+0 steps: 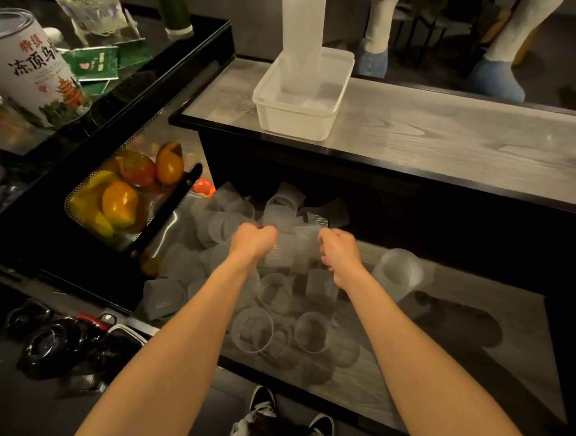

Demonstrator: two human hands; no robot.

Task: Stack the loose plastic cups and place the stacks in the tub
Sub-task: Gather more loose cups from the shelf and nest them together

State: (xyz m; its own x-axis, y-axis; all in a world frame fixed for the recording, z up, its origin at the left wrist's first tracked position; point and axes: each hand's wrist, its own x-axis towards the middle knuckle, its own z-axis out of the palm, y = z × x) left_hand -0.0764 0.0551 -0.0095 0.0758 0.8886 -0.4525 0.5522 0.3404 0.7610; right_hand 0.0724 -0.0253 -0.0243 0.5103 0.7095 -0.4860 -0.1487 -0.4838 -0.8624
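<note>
1. Reaching down from the tub (294, 125) and back toward yourself, you have both hands over the pile of loose cups (275, 294). The pile lies on the lower table (457, 346), directly below the tub in this view.
2. Your left hand (253, 241) is closed, its fingers curled round the left cup (279, 252), which is ribbed and translucent.
3. Your right hand (340, 254) is curled as well and grips the right cup (304, 234), which is tipped on its side.
4. The two held cups meet between your hands (the blur hides whether one already sits inside the other).
5. The tub itself stands on the upper table (453, 137), well apart from your hands. A tall stack (301, 33) of cups stands upright inside it and runs out of the top of the view.
6. Below the tub and to its right, a short stack (398, 273) lies on its side on the lower table, apart from the main pile.
7. Many cups in the pile below the tub lie mouth-up, and others are tipped over against each other.
8. Below the tub and to its left sits a perforated basket (79, 191) holding fruit (119, 204), just beside the edge of the pile.
9. Farther left of the tub, at about its height, a tea tin (29, 67) stands tilted in view.
</note>
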